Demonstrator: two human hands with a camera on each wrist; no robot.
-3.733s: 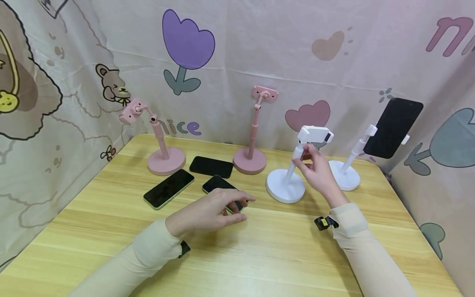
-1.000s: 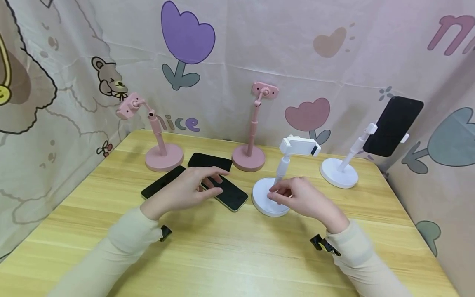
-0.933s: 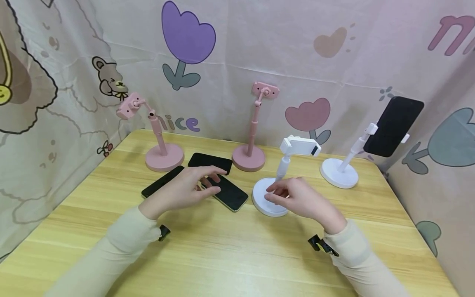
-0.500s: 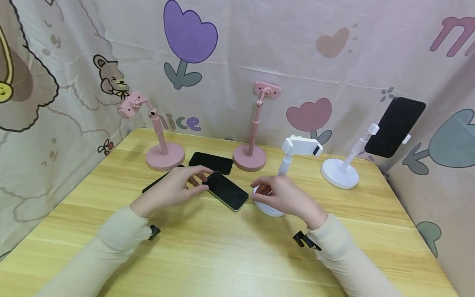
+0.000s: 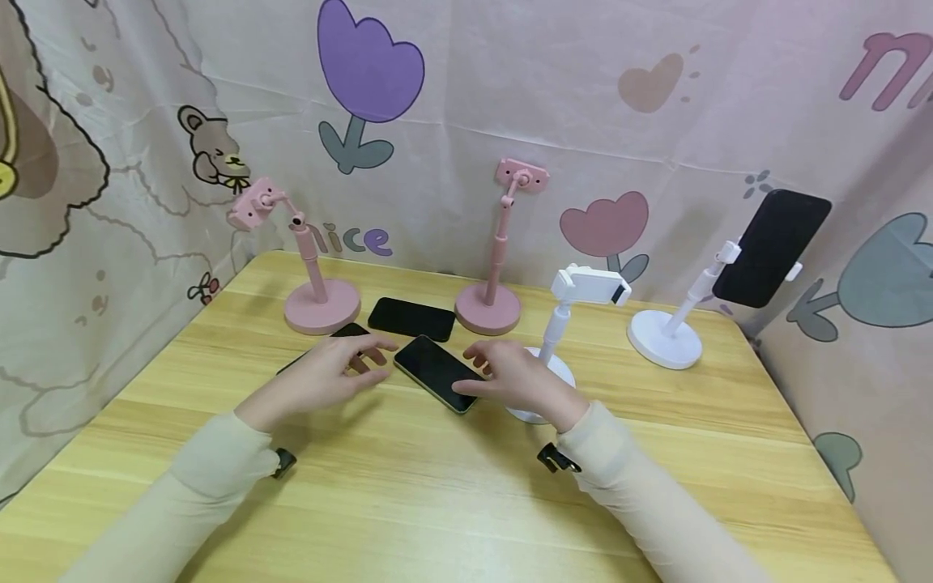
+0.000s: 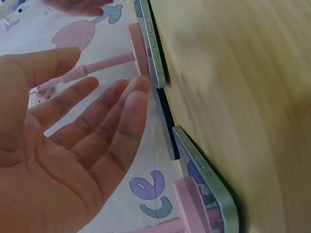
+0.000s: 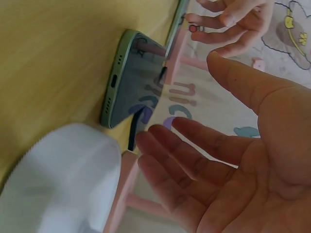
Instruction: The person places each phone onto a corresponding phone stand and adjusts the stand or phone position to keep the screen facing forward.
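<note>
A black-screened phone (image 5: pixel 430 368) with a pale green edge lies face up at the middle of the table, between my two hands. My right hand (image 5: pixel 517 376), fingers loosely bent and holding nothing, hovers over its near right end. In the right wrist view that phone (image 7: pixel 138 73) is apart from the fingertips. My left hand (image 5: pixel 324 372), also without anything in it, hangs above a second phone (image 5: pixel 351 330) and hides most of it. Behind my right hand stands a white phone stand (image 5: pixel 555 328) with an unfilled clamp; the hand covers part of its base.
A third phone (image 5: pixel 411 318) lies farther back, between two pink phone stands, one at left (image 5: pixel 321 306) and one at centre (image 5: pixel 490 308). At the right, another white stand (image 5: pixel 666 338) carries an upright phone (image 5: pixel 773 247). A patterned cloth (image 5: pixel 466 97) hangs behind the table.
My right hand has let go of the white stand's pole and moved left, to above the middle phone. That stand now sits nearer and farther left. My left hand has shifted left.
</note>
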